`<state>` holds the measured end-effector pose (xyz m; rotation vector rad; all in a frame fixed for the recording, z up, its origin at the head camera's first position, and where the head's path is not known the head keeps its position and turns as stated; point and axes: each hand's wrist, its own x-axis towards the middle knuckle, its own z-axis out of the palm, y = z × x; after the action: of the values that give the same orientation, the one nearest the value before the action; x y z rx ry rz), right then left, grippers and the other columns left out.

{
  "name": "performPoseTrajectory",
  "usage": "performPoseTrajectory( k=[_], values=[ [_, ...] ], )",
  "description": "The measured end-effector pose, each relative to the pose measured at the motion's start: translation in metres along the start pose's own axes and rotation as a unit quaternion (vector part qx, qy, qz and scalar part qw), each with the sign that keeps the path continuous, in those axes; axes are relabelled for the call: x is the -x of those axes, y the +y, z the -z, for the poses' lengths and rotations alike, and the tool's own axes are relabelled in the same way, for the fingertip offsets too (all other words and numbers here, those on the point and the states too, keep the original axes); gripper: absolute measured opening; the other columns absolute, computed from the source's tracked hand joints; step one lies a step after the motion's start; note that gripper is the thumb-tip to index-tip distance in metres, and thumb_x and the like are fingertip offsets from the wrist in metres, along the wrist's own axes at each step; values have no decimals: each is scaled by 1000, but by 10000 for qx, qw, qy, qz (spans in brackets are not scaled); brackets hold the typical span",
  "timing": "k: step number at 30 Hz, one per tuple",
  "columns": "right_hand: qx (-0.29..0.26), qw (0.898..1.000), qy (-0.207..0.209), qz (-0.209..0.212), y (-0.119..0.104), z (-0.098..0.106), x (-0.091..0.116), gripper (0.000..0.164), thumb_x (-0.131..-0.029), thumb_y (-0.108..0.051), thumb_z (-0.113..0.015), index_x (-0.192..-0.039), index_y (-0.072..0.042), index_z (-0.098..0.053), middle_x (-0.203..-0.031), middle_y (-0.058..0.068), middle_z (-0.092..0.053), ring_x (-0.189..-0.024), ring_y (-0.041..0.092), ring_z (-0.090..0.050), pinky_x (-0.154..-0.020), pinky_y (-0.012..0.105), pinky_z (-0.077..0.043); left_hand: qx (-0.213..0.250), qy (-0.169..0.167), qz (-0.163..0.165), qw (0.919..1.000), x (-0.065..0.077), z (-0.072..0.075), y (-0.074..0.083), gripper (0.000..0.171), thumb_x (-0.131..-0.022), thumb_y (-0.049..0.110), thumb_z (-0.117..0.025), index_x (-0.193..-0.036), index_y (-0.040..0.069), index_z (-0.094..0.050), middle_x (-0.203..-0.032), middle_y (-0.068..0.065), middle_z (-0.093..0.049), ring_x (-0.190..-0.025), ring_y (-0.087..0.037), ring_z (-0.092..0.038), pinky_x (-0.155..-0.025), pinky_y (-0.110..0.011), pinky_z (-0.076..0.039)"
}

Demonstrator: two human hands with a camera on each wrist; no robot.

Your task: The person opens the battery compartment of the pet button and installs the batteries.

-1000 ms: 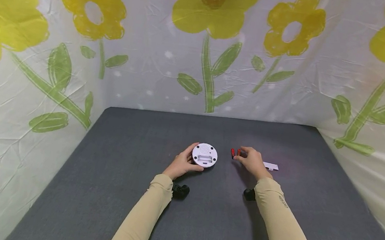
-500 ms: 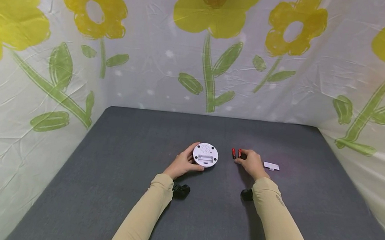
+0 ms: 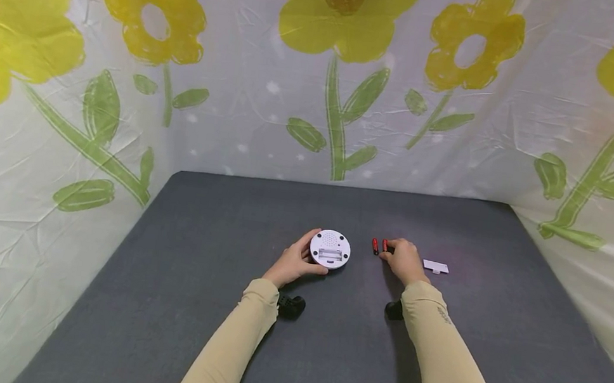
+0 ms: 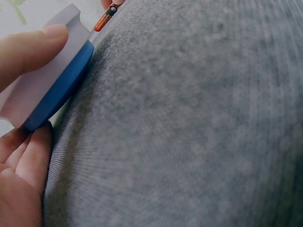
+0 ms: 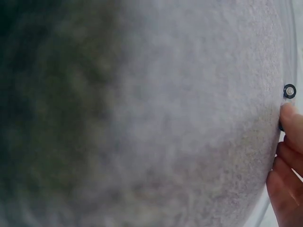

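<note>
A round white device (image 3: 330,240) lies with its bottom up, showing an empty battery compartment, a patch of small holes and dark feet. My left hand (image 3: 295,259) grips its left side, thumb at the near edge. The left wrist view shows its white casing (image 4: 40,87) and blue lower part (image 4: 64,90) between thumb and fingers. To the right, two red-and-black batteries stand side by side: a left battery (image 3: 375,246) and a right battery (image 3: 385,244). My right hand (image 3: 405,261) pinches the right one. In the right wrist view, the thumb mostly hides it, beside the other battery's end (image 5: 289,91).
A white battery cover (image 3: 436,267) with a small tab lies right of my right hand. Everything is on a dark grey tabletop (image 3: 332,361). A white curtain with yellow flowers (image 3: 225,111) encloses the back and sides.
My right hand has drawn back slightly from the battery pair, and its fingers have settled on the right battery. More of the cover shows. The left hand keeps its grip on the device.
</note>
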<state>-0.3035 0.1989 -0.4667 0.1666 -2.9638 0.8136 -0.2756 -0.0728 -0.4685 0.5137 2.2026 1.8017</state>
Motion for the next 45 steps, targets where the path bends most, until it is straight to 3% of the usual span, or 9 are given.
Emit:
performPoseTrajectory(
  k=[12,23,31,45],
  values=[
    [176,9971,738,26,10,-4,-1,15,-79,5,-59,-89,8,-70,-89,22,-66,-82,37,-60,-72,47,-47,18,-43,59,10000,-1,-1,0,94,-73,1,-78,-147,13,-22,-150,-11,-22,-133,-21,-27,-102,-33,-34],
    [-288,9949,907,-337,13,0,2,17,-82,3,-57,-93,8,-68,-89,21,-65,-81,34,-58,-71,45,-46,-52,3,87,9999,-2,-1,-3,94,-73,2,-78,-148,12,-22,-150,-11,-22,-133,-22,-27,-101,-33,-35],
    [-609,9897,1255,325,0,12,-2,15,-81,4,-59,-93,7,-68,-84,18,-64,-77,30,-57,-67,42,-46,-135,196,90,9997,-14,0,-28,99,-69,9,-82,-148,16,-23,-150,-5,-22,-133,-19,-27,-101,-34,-34],
    [-1195,9820,613,1327,-36,7,3,11,-84,0,-64,-95,1,-68,-90,11,-59,-82,24,-55,-69,37,-48,-222,385,119,9989,-16,-2,-31,99,-69,9,-83,-148,18,-25,-149,1,-25,-132,-16,-29,-101,-32,-35]
  ],
)
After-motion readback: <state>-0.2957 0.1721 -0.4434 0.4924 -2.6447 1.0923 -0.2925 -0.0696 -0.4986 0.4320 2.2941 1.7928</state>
